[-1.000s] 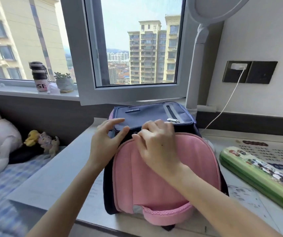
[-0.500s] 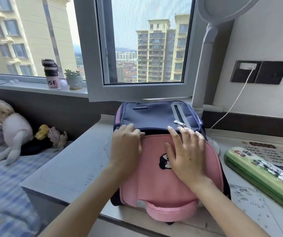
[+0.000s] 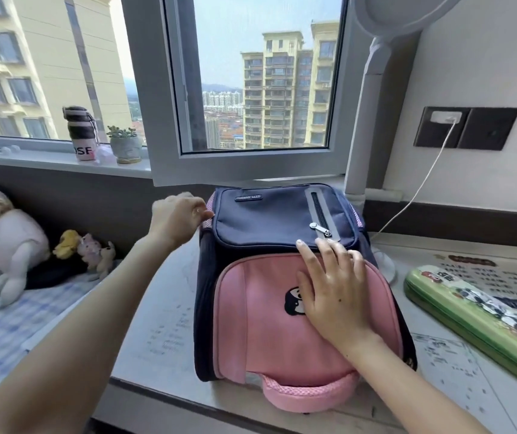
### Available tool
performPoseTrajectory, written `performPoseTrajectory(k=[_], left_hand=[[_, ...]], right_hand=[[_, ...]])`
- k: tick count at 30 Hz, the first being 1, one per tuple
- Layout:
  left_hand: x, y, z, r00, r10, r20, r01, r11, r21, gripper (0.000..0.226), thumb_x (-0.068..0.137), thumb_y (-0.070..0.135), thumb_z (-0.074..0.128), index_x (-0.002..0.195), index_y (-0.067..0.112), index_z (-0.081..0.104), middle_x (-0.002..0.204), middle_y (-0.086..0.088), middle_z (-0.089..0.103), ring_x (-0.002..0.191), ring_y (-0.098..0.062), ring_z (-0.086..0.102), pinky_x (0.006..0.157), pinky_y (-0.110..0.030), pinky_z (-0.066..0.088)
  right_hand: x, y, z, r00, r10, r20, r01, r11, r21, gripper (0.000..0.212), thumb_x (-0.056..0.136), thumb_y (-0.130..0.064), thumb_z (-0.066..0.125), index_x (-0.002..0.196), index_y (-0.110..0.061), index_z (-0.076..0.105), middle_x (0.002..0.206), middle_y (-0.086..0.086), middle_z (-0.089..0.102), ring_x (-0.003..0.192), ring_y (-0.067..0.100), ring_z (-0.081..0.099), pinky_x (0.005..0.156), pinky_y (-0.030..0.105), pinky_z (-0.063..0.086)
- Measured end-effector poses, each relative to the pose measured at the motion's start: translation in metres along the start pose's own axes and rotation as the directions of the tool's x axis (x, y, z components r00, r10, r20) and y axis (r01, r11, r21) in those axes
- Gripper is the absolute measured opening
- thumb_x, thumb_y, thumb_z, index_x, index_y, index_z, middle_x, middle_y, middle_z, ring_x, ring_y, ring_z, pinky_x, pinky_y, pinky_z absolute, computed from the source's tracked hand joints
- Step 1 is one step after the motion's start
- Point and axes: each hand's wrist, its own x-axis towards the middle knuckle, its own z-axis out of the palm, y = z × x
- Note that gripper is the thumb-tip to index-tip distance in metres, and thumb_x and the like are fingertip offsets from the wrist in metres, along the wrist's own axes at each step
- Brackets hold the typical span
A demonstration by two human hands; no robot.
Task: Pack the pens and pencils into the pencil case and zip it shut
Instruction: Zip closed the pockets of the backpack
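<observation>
Right now a pink and navy backpack (image 3: pixel 260 333) lies flat on the tabletop (image 3: pixel 160 311), its pink handle towards the near edge. The right grip (image 3: pixel 332 292) is released: it rests palm-down on the pink panel with straight fingers, partly covering a small black-and-white badge, and the fingertips reach the edge of the navy pocket just beside a silver zip pull (image 3: pixel 321 228). The left grip (image 3: pixel 177 219) is clenched, fingers curled and pinching the backpack at its far left corner. The green pencil case (image 3: pixel 469 311) lies closed on the tabletop to the right of the backpack, on a printed sheet, apart from both hands. A bottle (image 3: pixel 82 133) and a small potted plant (image 3: pixel 124 145) stand on the window sill. Plush toys (image 3: pixel 13 242) lie on the bed at left.
</observation>
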Motion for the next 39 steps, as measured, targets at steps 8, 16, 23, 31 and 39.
performPoseTrajectory(k=[8, 16, 23, 31, 39], left_hand=[[-0.046, 0.086, -0.034, 0.912, 0.397, 0.106, -0.370, 0.906, -0.206, 0.066, 0.068, 0.075, 0.034, 0.112, 0.034, 0.063, 0.124, 0.008, 0.061, 0.117, -0.017, 0.052, 0.102, -0.041, 0.032], [-0.033, 0.092, -0.021, 0.914, 0.337, 0.226, -0.229, 0.888, -0.399, 0.052, 0.064, 0.066, 0.054, 0.107, 0.038, 0.064, 0.110, 0.015, 0.066, 0.105, -0.006, 0.058, 0.089, -0.025, 0.043], [-0.030, 0.086, -0.027, 0.923, 0.294, 0.249, -0.212, 0.927, -0.309, 0.028, 0.080, 0.046, 0.064, 0.106, 0.036, 0.065, 0.110, 0.013, 0.067, 0.101, -0.010, 0.059, 0.083, -0.026, 0.042], [-0.019, 0.095, -0.032, 0.957, 0.289, 0.022, -0.277, 0.936, -0.218, 0.029, 0.092, 0.033, 0.046, 0.095, 0.013, 0.067, 0.093, -0.005, 0.072, 0.086, -0.029, 0.064, 0.070, -0.032, 0.044], [0.026, 0.107, -0.056, 0.979, 0.068, 0.193, 0.042, 0.855, -0.516, 0.019, 0.090, 0.026, 0.055, 0.082, 0.015, 0.068, 0.069, -0.001, 0.062, 0.067, -0.018, 0.051, 0.068, -0.031, 0.041]], right_hand=[[-0.033, 0.101, -0.047, 0.856, 0.513, -0.066, -0.508, 0.858, 0.074, 0.052, 0.086, -0.043, 0.036, 0.130, -0.019, 0.050, 0.129, 0.009, 0.057, 0.118, 0.028, 0.050, 0.099, 0.042, 0.034], [-0.076, 0.219, -0.040, 0.474, 0.680, 0.560, -0.386, 0.732, -0.562, 0.118, 0.056, -0.088, 0.047, 0.146, -0.036, -0.007, 0.154, 0.018, 0.014, 0.138, 0.038, 0.025, 0.110, 0.061, 0.007], [-0.068, 0.219, -0.039, 0.538, 0.652, 0.534, -0.427, 0.757, -0.494, 0.096, 0.064, -0.068, 0.063, 0.143, -0.040, 0.016, 0.128, 0.015, 0.045, 0.112, 0.032, 0.049, 0.097, 0.040, 0.033], [-0.051, 0.165, -0.105, 0.830, 0.541, 0.137, -0.558, 0.803, 0.208, 0.085, 0.057, -0.045, 0.083, 0.128, -0.032, 0.040, 0.107, -0.001, 0.053, 0.085, 0.020, 0.051, 0.068, 0.030, 0.041], [0.010, 0.074, -0.117, 0.983, -0.010, 0.185, 0.017, 0.999, -0.038, 0.080, 0.046, -0.058, 0.072, 0.120, -0.035, 0.051, 0.110, 0.016, 0.063, 0.097, 0.035, 0.060, 0.083, 0.046, 0.047]])
